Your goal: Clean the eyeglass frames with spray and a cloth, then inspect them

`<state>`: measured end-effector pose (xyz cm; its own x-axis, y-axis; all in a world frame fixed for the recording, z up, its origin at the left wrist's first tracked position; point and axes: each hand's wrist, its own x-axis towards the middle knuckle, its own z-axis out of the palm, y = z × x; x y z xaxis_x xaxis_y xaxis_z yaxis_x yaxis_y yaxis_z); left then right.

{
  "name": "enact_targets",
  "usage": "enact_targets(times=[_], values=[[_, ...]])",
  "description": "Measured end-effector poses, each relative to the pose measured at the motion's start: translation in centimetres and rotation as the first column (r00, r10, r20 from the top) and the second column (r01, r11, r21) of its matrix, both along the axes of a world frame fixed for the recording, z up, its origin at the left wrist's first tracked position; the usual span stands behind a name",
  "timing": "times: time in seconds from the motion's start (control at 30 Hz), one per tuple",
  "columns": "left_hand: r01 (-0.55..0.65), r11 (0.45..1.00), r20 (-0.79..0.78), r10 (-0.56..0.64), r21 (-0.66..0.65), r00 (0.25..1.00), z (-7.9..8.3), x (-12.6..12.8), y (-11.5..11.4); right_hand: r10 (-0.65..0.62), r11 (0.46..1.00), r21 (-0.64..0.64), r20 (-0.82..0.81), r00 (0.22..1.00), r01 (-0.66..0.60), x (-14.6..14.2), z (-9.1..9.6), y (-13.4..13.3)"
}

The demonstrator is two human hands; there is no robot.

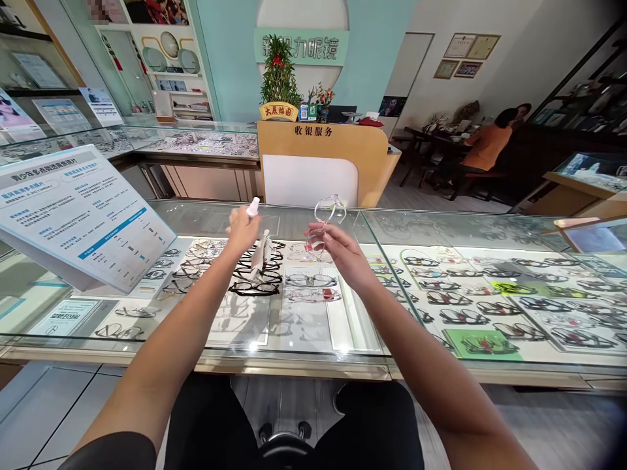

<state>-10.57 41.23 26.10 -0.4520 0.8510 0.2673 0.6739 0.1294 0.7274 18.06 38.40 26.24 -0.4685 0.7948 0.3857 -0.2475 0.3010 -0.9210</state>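
Note:
My left hand (243, 228) is wrapped round a small white spray bottle (253, 207), whose top sticks out above the fingers. My right hand (344, 251) pinches a pair of clear-framed eyeglasses (331, 207), held up on edge over the glass counter (313, 358). Between the hands, a crumpled pale cloth (261, 258) lies over a row of black-framed glasses (255, 288). Below my right hand are light-framed glasses (311, 281). My left forearm partly hides another column of glasses (193, 267).
A large printed sign (81, 215) stands on the counter at the left. Many more frames (463, 316) lie on the right side. A wooden cashier desk (326, 140) with a plant (279, 75) stands beyond. A person in orange (490, 149) sits at the back right.

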Motion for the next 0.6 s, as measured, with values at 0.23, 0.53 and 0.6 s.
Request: enact_targets(times=[0.23, 0.53, 0.6], values=[[-0.076, 0.994, -0.187, 0.060, -0.077, 0.981, -0.5, -2.4, 0.2, -0.015, 1.000, -0.004, 0.010, 1.000, 0.015, 0.0, 0.0, 0.2], [-0.176, 0.952, -0.420, 0.057, -0.251, 0.906, -0.7, -2.6, 0.1, -0.037, 0.999, 0.001, 0.043, 0.998, 0.037, 0.0, 0.0, 0.4], [-0.162, 0.954, -0.421, 0.043, -0.252, 0.906, -0.7, -2.7, 0.2, -0.038, 0.999, 0.017, 0.053, 0.998, 0.037, 0.1, 0.0, 0.4]])
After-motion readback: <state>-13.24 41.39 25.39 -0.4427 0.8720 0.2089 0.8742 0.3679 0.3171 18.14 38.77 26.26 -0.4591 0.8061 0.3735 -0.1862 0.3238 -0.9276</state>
